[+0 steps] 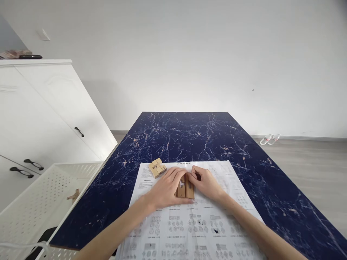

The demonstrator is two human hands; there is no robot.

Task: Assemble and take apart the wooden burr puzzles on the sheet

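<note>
Both hands met over the wooden pieces (185, 189) on the instruction sheet (189, 224) near the counter's near edge, left hand (168, 189) fingers apparently pinching them, their long axis running away from the person, right hand (207, 184) touching alongside.

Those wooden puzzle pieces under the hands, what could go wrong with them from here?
1. Both the left hand and right hand press the brown wooden pieces together; a slip might scatter them.
2. They rest on the loose instruction sheet, which could slide on the marble-patterned table.
3. The lighter block cluster lies close to the left hand and might get knocked.
</note>
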